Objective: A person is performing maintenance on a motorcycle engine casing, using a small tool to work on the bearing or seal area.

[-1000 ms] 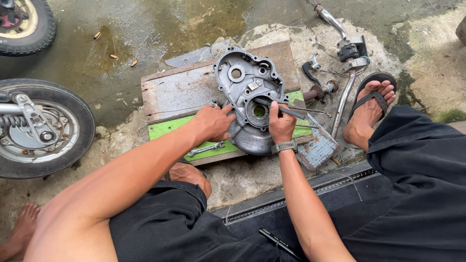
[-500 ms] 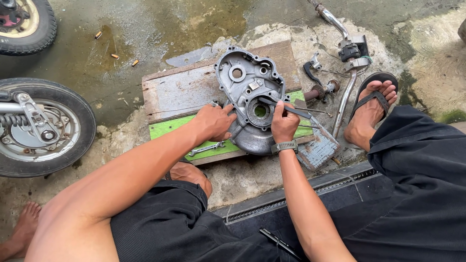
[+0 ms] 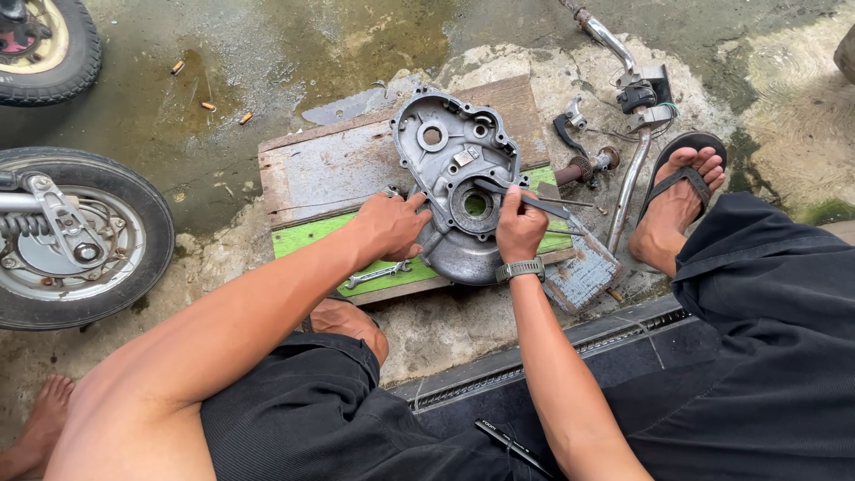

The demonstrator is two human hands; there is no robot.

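Grey metal engine cover (image 3: 445, 169) lies inner side up on a wooden board (image 3: 329, 169) on the wet concrete floor, centre of scene. Left hand (image 3: 392, 224) rests on the cover's left edge, fingers curled loosely against it. Right hand (image 3: 519, 227) is clenched around pliers (image 3: 525, 198), tips at the cover's round central opening; a wrench (image 3: 378, 274) lies near the left hand on the board's green strip.

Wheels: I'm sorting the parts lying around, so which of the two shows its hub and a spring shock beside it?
The lower wheel at the left edge; the upper one in the corner is cropped, no spring.
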